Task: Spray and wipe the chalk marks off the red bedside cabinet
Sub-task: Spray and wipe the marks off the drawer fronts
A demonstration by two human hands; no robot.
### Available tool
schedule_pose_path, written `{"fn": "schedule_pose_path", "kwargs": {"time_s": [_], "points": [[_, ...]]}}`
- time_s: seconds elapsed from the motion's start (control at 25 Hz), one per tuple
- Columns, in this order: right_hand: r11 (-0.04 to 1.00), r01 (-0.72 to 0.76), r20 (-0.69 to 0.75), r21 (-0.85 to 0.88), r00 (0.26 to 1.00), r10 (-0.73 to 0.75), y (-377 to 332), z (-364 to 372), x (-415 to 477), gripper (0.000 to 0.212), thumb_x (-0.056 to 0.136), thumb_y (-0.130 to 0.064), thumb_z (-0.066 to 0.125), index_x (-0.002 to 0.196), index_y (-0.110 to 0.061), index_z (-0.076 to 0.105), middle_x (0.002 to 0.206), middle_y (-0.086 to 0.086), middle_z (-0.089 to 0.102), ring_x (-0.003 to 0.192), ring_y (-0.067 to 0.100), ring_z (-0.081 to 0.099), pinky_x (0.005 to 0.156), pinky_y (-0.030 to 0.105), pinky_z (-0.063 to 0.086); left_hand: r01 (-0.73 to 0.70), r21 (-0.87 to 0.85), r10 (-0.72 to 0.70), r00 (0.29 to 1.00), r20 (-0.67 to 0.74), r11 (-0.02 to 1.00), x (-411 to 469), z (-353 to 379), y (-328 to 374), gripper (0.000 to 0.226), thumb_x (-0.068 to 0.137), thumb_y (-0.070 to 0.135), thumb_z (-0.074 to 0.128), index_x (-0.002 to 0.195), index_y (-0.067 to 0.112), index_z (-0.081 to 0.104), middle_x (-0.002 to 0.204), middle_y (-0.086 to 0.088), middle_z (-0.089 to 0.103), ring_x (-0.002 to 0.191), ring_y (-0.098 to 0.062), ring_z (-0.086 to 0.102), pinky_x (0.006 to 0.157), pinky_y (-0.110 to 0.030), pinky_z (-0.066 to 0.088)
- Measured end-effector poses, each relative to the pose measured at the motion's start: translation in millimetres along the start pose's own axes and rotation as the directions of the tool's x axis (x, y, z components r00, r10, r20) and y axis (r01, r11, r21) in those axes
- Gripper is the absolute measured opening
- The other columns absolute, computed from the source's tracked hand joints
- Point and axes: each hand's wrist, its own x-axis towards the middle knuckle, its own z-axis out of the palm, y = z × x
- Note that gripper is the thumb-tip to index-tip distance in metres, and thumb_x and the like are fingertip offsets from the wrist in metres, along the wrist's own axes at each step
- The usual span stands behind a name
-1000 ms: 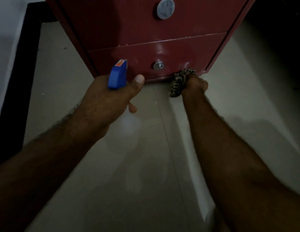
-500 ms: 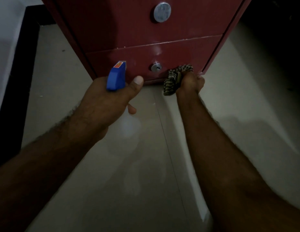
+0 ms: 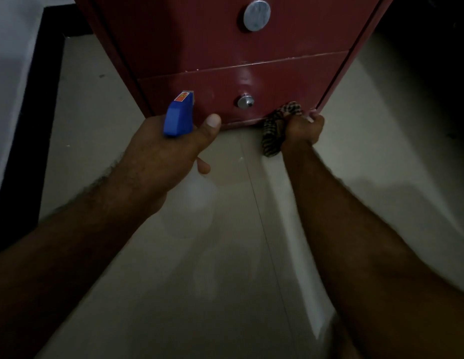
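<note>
The red bedside cabinet [image 3: 277, 81] stands on the floor ahead, showing two drawer fronts, each with a round metal knob. My left hand [image 3: 168, 149] grips a spray bottle with a blue head [image 3: 178, 117]; its nozzle points at the lower drawer's left side. The bottle's body is hidden under my hand. My right hand [image 3: 302, 128] holds a bunched checked cloth [image 3: 276, 128] against the bottom right corner of the lower drawer. No chalk marks show in this dim light.
Pale glossy floor tiles [image 3: 225, 255] spread between me and the cabinet. A dark skirting strip [image 3: 41, 99] and a light wall run along the left. The area to the cabinet's right is in deep shadow.
My right hand slid the cloth left along the drawer's bottom edge toward the knob, then back right to the corner. My left hand kept the sprayer nearly still.
</note>
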Motion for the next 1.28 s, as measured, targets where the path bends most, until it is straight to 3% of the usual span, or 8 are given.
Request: {"fn": "schedule_pose_path", "kwargs": {"time_s": [0.16,0.28,0.48,0.72,0.8,1.08,1.28], "points": [[0.999,-0.035,-0.032,-0.004,0.999,0.035,-3.8,-1.2,-11.8,0.036,0.08,-0.013,0.069,0.106,-0.034,0.055,0.094,-0.008,0.065,0.092,0.023,0.071,0.088,0.043,0.063,0.009,-0.005,-0.009,1.0,-0.017,1.0,0.6,-8.7,-2.1,0.033,0.089,0.053,0.06,0.088,0.02,0.055,0.079,-0.002,0.065,0.052,0.012,0.061,0.064,-0.022,0.037],[0.999,-0.031,0.012,-0.023,0.999,0.031,7.8,16.3,-38.9,0.039,0.079,-0.015,0.075,0.112,-0.028,0.059,0.098,-0.007,0.068,0.093,0.024,0.071,0.091,0.042,0.062,0.001,0.005,-0.001,1.0,-0.026,1.0,0.4,-13.4,-4.4,0.033,0.09,0.052,0.059,0.089,0.019,0.055,0.08,0.0,0.063,0.053,0.014,0.06,0.064,-0.021,0.037],[0.995,-0.083,0.195,-0.06,0.976,0.093,24.9,38.8,-89.2,0.04,0.074,-0.011,0.086,0.091,-0.029,0.054,0.09,-0.005,0.07,0.084,0.023,0.072,0.081,0.041,0.064,-0.016,0.018,0.017,0.999,-0.051,1.0,-2.5,-15.7,-6.4,0.034,0.09,0.051,0.06,0.086,0.018,0.054,0.077,0.002,0.059,0.051,0.016,0.058,0.063,-0.019,0.035],[0.986,-0.164,0.165,-0.041,0.972,0.169,29.9,53.5,-109.1,0.036,0.076,-0.013,0.083,0.091,-0.03,0.056,0.09,-0.001,0.071,0.082,0.025,0.072,0.08,0.048,0.065,-0.022,-0.005,0.021,0.999,-0.049,1.0,-4.6,-26.3,-10.0,0.035,0.088,0.053,0.061,0.085,0.019,0.056,0.076,-0.001,0.064,0.055,0.008,0.064,0.065,-0.02,0.036],[0.979,-0.201,0.192,-0.015,0.961,0.2,27.6,60.5,-127.1,0.033,0.074,-0.013,0.082,0.094,-0.027,0.06,0.093,0.0,0.072,0.082,0.025,0.073,0.079,0.048,0.065,-0.023,-0.025,0.022,0.998,-0.052,0.999,-5.0,-30.1,-11.8,0.034,0.087,0.054,0.062,0.083,0.021,0.056,0.072,0.0,0.066,0.058,0.001,0.068,0.068,-0.022,0.038],[0.907,-0.373,0.277,0.196,0.908,0.314,-8.6,73.5,-165.7,0.037,0.077,0.002,0.078,0.112,-0.005,0.071,0.102,0.015,0.077,0.086,0.031,0.077,0.074,0.051,0.066,-0.038,-0.044,0.034,0.996,-0.083,0.998,-8.5,-41.0,-12.7,0.032,0.088,0.052,0.063,0.084,0.021,0.057,0.073,0.003,0.064,0.054,0.005,0.064,0.065,-0.022,0.04],[0.884,-0.365,0.291,0.291,0.914,0.282,-38.3,83.3,-193.9,0.04,0.076,0.002,0.081,0.113,-0.006,0.068,0.101,0.014,0.076,0.09,0.034,0.076,0.078,0.056,0.065,-0.032,-0.025,0.03,0.996,-0.081,0.999,-11.8,-47.4,-12.8,0.034,0.09,0.051,0.061,0.096,0.017,0.058,0.076,0.002,0.062,0.051,0.012,0.059,0.063,-0.021,0.039]]}}
